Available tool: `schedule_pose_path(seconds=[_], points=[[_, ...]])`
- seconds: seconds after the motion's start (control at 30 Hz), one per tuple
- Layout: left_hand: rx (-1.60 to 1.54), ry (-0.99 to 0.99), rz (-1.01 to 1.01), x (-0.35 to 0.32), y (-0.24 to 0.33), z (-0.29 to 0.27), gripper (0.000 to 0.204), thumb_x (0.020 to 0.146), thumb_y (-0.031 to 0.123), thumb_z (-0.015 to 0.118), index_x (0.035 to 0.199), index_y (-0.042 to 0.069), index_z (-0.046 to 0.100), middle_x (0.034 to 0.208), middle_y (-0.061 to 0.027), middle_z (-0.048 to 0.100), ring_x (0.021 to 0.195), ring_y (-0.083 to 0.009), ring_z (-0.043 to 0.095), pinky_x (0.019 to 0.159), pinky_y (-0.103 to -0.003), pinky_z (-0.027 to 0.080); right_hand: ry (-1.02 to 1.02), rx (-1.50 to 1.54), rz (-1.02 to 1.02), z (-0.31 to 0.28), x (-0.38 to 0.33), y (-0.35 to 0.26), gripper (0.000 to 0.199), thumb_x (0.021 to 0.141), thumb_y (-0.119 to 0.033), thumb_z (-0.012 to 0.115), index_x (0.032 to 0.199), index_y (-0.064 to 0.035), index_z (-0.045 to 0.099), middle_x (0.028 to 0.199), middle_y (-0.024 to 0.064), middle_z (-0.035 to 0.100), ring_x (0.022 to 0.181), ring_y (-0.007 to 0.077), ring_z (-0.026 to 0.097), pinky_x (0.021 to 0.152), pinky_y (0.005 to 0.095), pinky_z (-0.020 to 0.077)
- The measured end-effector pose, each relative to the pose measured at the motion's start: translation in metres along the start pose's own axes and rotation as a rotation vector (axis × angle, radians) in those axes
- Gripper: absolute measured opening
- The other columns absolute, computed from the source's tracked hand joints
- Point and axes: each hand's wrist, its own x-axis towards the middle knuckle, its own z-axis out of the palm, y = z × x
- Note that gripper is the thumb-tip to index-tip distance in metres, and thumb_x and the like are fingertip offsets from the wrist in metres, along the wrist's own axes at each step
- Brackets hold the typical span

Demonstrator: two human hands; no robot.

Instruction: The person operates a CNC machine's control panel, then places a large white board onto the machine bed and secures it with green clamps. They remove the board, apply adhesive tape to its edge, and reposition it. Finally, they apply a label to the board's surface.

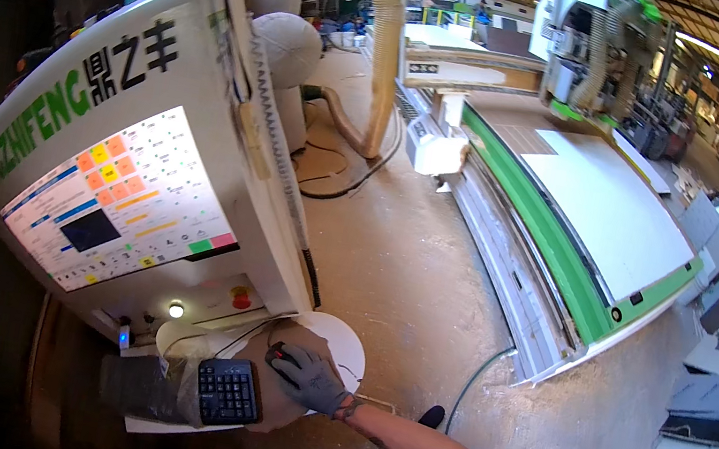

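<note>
Grey glove [318, 383], seemingly black-and-red mouse [277, 353], black keyboard [229, 391], brown board [283, 410]

Through the left head fisheye I look down and forward, the gloved right hand [312, 380] close below, the control cabinet [216, 129] near at left, the green-railed machine [556, 246] farther off at right.

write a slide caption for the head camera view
A gloved right hand on a computer mouse, beside a black keyboard, below a lit control screen.
</note>
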Motion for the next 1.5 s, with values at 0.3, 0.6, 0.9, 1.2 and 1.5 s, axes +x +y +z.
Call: schedule_pose_path(seconds=[0.3,0.6,0.9,1.2,1.5], points=[[0.027,-0.109,0.042,0.007,0.027,0.028,0.013,0.097,0.013,0.064,0.104,0.002,0.062,0.082,-0.0055,0.065,0.067,-0.0169,0.061,0.06,-0.033,0.052,0.014,-0.024,-0.042,0.01,-0.006,0.014,0.051,0.09,-0.029,0.061,0.139,-0.0137,0.058,0.144,0.0174,0.051,0.125,0.0366,0.054,0.103,0.0511,0.0433],[-0.019,-0.289,0.099,-0.005,0.048,0.074,0.011,0.098,0.011,0.063,0.105,0.002,0.061,0.082,-0.0045,0.065,0.067,-0.015,0.061,0.06,-0.031,0.052,0.221,0.128,0.138,-0.034,-0.029,0.001,0.044,0.085,-0.027,0.071,0.125,-0.0099,0.061,0.134,0.0165,0.054,0.119,0.0368,0.054,0.099,0.0482,0.0448],[-0.217,-0.747,0.117,-0.115,0.129,0.199,0.013,0.097,0.007,0.067,0.108,0.002,0.061,0.087,-0.0033,0.067,0.072,-0.0098,0.063,0.063,-0.029,0.055,-0.272,0.145,0.94,-0.198,-0.251,0.042,0.055,0.097,-0.055,0.057,0.088,-0.0025,0.07,0.086,0.0214,0.07,0.079,0.0413,0.067,0.073,0.0468,0.0513],[0.052,-1.229,0.729,-0.289,0.139,0.447,0.017,0.096,0.005,0.06,0.112,-0.001,0.06,0.086,-0.0042,0.062,0.077,-0.0121,0.058,0.069,-0.03,0.051,0.521,0.345,1.076,-0.376,-0.495,0.051,0.045,0.096,-0.049,0.064,0.108,-0.0071,0.076,0.091,0.0198,0.074,0.085,0.032,0.074,0.078,0.0399,0.056],[1.012,-1.695,1.401,-0.532,0.166,0.645,0.026,0.092,0.017,0.055,0.115,0.013,0.065,0.098,-0.0176,0.071,0.082,-0.0407,0.07,0.068,-0.053,0.055,0.772,-0.151,1.656,-0.503,-0.71,0.085,0.041,0.098,-0.037,0.061,0.089,0.0008,0.075,0.074,0.0191,0.071,0.065,0.0281,0.071,0.062,0.0404,0.0543]])
